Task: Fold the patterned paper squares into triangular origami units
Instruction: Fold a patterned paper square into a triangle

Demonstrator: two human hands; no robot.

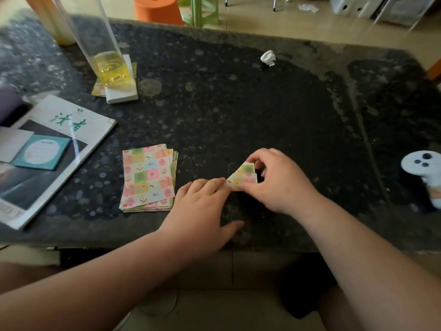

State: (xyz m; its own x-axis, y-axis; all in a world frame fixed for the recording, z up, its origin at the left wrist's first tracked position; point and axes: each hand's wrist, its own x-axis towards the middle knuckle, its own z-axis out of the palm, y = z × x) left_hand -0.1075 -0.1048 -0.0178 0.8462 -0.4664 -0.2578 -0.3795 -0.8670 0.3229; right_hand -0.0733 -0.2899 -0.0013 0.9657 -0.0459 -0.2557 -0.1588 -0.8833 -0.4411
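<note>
Stone-dark and speckled underneath: working on the hard table (238, 103), probably for a flat bed to crease against. Keeping the magazine (59, 144) off at the far left, out of the folding area. Keeping the stack of patterned paper squares (148, 177) at the near left, just beside the left hand (202, 204), seemingly for an easy reach to the next sheet. Pressing down with the left hand's straight fingertips (216, 185) on the left end of the folded paper (243, 175), thumb splayed on the table, likely pinning it against sliding. Pinching the same piece with the right hand (279, 182), fingers curled round its top corner and right edge, apparently bringing a flap over toward the triangle. Lying near centre between both hands, flat on the table, sloped like a triangle on its left side, squared off at the right. Leaving the crumpled white wad (268, 58) far back, well apart from the work.
</note>
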